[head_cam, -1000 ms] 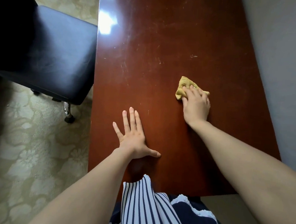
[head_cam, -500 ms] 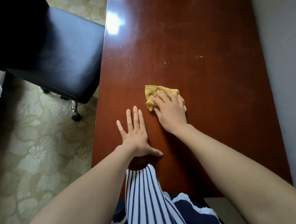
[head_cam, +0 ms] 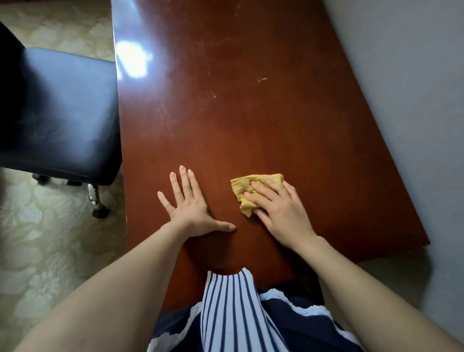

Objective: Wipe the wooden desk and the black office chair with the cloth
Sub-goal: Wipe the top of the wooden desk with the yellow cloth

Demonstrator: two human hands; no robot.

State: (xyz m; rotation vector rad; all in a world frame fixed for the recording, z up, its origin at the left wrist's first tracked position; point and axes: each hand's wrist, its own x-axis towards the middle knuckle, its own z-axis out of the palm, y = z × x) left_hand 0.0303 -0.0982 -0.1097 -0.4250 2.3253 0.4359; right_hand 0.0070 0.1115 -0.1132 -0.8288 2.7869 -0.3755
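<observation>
Since the earlier frames, the right hand point(head_cam: 283, 212) has carried the cloth point(head_cam: 247, 190) from the middle of the table point(head_cam: 257, 109) toward its near end, first leftward and then back to the right; the left hand point(head_cam: 193, 209) has stayed planted in nearly the same place.

Left to right:

1. Black office chair point(head_cam: 56, 114). It stands on the patterned carpet point(head_cam: 42, 245) just beside the left edge of the table, with the seat pad clear of both hands. One caster leg shows below the seat. Judged from its position, the chair has not yet been reached.

2. Left hand. It lies flat on the table, palm down, fingers point(head_cam: 182, 183) spread and extended, thumb pointing right. It grips nothing and appears to serve as a brace.

3. Cloth and right hand. The yellow cloth is bunched flat against the wood, just right of the left hand. The right hand's fingers point(head_cam: 262, 190) are extended over it and press down rather than curl around it; the left part of the cloth shows beyond the fingertips.

Step in hand: wiping the table top, near section. Pale scuffs and smears remain visible on the far half.

Next move, as a judgement: maintain downward pressure and run overlapping strokes toward the far end, then transfer the cloth to the chair seat at left.
</observation>
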